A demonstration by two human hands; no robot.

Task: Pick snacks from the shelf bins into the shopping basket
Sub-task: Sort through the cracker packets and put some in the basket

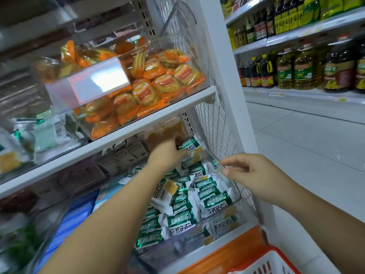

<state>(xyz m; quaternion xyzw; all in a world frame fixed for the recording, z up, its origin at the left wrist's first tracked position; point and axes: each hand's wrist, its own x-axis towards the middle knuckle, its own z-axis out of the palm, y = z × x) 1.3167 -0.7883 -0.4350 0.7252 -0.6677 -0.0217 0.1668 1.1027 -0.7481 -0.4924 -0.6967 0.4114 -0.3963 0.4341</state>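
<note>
A clear shelf bin (236,198) on the lower shelf is heaped with green-and-white snack packets (187,206). My left hand (167,153) reaches deep into the back of this bin and grips one green-and-white packet (187,144). My right hand (250,173) pinches the clear lid flap (218,165) of the bin and holds it up at the bin's right side. The red-and-white shopping basket (270,262) shows at the bottom right, below the shelf; only its rim and a bit of wall are in view.
The bin above (197,86) holds orange-wrapped biscuit packets (142,91) behind a price tag. Blurred bins sit to the left. A white wire side panel (217,123) closes the shelf's right end. Across the tiled aisle stand shelves of oil bottles (304,70).
</note>
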